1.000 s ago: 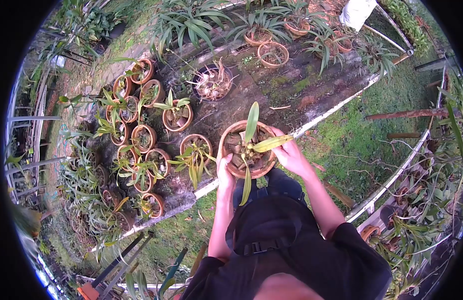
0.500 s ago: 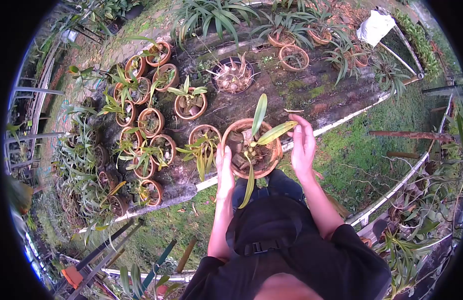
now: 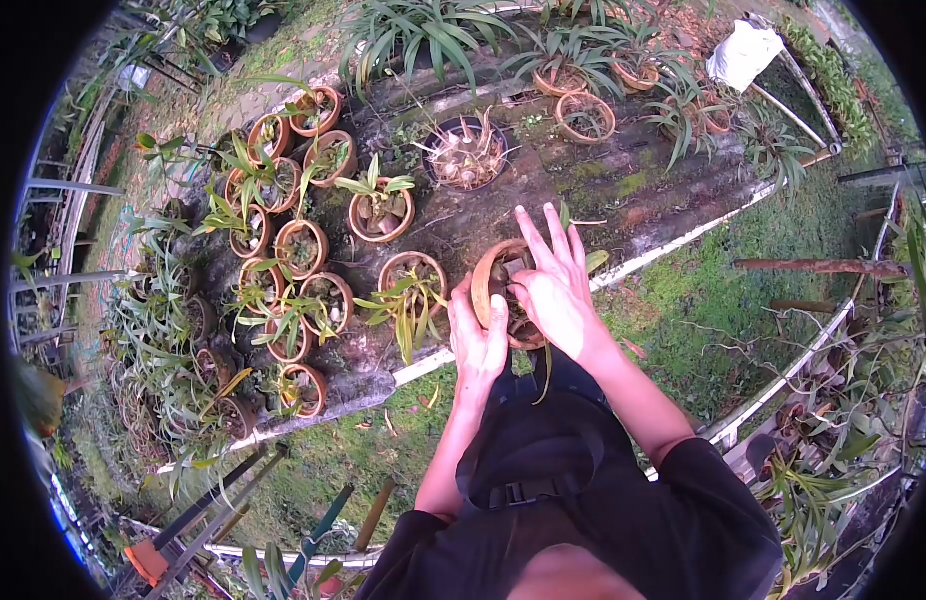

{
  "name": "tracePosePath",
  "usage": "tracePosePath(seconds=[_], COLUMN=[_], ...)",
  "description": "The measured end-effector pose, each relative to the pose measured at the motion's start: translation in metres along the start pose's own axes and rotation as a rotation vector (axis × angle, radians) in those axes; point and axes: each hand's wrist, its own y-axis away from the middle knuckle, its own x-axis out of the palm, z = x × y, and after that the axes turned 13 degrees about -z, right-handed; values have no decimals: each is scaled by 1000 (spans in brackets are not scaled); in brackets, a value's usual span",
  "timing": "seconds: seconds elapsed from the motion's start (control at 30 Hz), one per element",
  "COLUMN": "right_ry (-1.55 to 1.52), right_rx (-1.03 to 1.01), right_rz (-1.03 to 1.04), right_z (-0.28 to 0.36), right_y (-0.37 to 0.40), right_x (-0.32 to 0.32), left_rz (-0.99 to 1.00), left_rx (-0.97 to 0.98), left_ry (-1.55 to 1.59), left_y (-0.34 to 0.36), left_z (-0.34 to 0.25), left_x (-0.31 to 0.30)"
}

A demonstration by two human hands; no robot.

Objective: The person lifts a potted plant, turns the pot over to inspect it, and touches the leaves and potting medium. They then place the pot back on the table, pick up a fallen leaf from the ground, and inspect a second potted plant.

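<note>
A terracotta pot (image 3: 486, 290) tilts toward the right at the edge of the bench in front of me. My left hand (image 3: 477, 345) holds its left side, thumb over the rim and fingers around the outside wall. My right hand (image 3: 561, 295) covers the mouth of the pot. Its thumb and index finger reach inside, curled at the plant's base, while the other fingers stretch out over the leaves. Part of a long narrow leaf (image 3: 546, 375) hangs below the rim, and a yellow-green leaf tip (image 3: 596, 260) shows beyond the right hand. The stem is mostly hidden.
Another potted plant (image 3: 413, 285) stands just left of my hands. Several terracotta pots (image 3: 303, 248) fill the bench's left side. A dark pot with pale, spiky bulbs (image 3: 466, 155) sits farther back. The white bench edge (image 3: 673, 235) runs diagonally to the right, with grass beyond it.
The pot has tipped from nearly upright toward the right. My right hand has moved from beside a leaf into the pot's mouth. My left thumb now lies over the rim.
</note>
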Motion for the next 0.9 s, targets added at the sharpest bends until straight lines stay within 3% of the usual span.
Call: tracePosePath(seconds=[0.27, 0.43, 0.6, 0.73, 0.9], right_ry=[13, -165, -293, -138, 57], right_rx=[11, 94, 151, 253, 514], right_rz=[-4, -37, -215, -416, -392], right_z=[-14, -22, -35, -63, -111], right_y=[10, 13, 17, 24, 50], right_x=[7, -3, -38, -64, -80], left_rz=[38, 43, 47, 26, 53], left_rx=[-9, -24, -166, -148, -234], left_ry=[-123, -138, 205, 162, 353], left_y=[-3, -2, -4, -7, -8], left_z=[-10, -9, 2, -9, 5], left_x=[3, 7, 12, 9, 13])
